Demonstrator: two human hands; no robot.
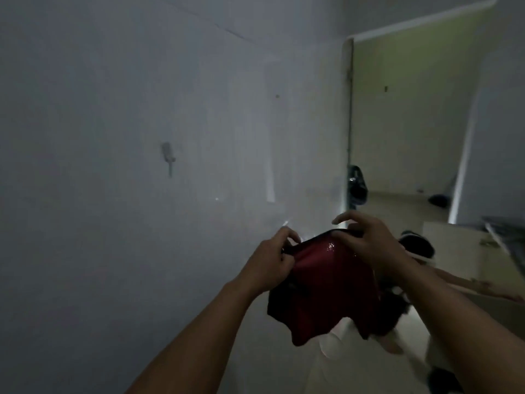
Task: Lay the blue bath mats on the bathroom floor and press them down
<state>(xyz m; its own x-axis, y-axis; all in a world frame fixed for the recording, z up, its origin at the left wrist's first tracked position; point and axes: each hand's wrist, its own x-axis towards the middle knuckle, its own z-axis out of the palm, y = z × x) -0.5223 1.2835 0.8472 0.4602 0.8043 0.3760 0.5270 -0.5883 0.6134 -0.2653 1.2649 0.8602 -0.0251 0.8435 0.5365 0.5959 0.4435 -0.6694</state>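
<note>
Before a dim grey wall (142, 109), the left hand (272, 265) pinches a hanging dark red cloth's (326, 291) top edge while the right hand (369, 240) grips it, forefinger raised.

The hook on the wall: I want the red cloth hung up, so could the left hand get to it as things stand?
Probably not yet: the left hand pinches the red cloth with the right hand. The hook is higher on the bare wall, nothing between.
</note>
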